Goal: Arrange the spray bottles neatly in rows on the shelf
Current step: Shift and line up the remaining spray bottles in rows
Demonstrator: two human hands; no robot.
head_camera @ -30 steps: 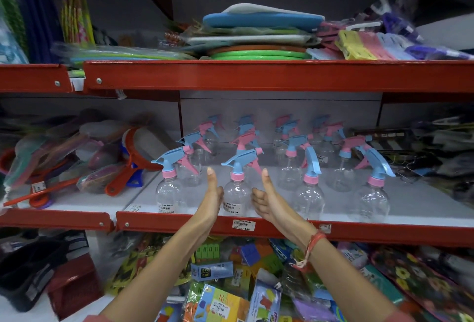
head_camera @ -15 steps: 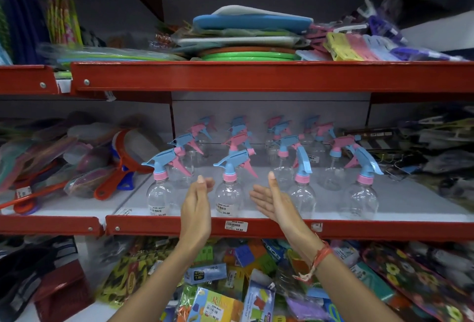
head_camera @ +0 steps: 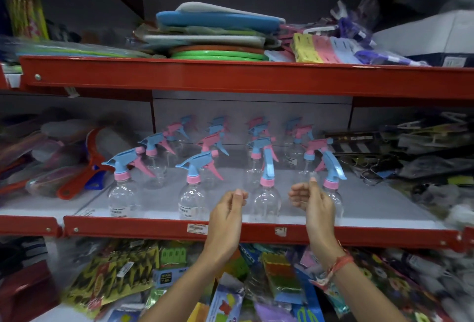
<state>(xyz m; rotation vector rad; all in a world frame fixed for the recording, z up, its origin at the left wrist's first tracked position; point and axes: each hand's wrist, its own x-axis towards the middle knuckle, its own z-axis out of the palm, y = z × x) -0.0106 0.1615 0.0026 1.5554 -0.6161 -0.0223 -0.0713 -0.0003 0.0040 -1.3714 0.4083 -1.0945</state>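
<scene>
Several clear spray bottles with blue and pink trigger heads stand in rows on the middle shelf (head_camera: pixel 384 203). The third front bottle (head_camera: pixel 265 198) stands between my two hands, its blue trigger facing me. My left hand (head_camera: pixel 228 215) hovers just left of it, fingers curled, holding nothing. My right hand (head_camera: pixel 314 202) is just right of it, fingers loosely bent, partly covering the fourth front bottle (head_camera: pixel 332 188). Neither hand grips a bottle. The second front bottle (head_camera: pixel 192 199) and the first front bottle (head_camera: pixel 123 194) stand further left.
The red shelf lip (head_camera: pixel 154 229) runs in front of the bottles. Packaged brushes (head_camera: pixel 77 175) crowd the left of the shelf and dark packets (head_camera: pixel 431 162) the right. Stacked mats (head_camera: pixel 218 36) fill the upper shelf, and colourful packets (head_camera: pixel 277 280) lie below.
Both hands have shifted right, from flanking the second front bottle to flanking the third. The fingers have curled from flat, upright palms. The view has moved closer and rightward.
</scene>
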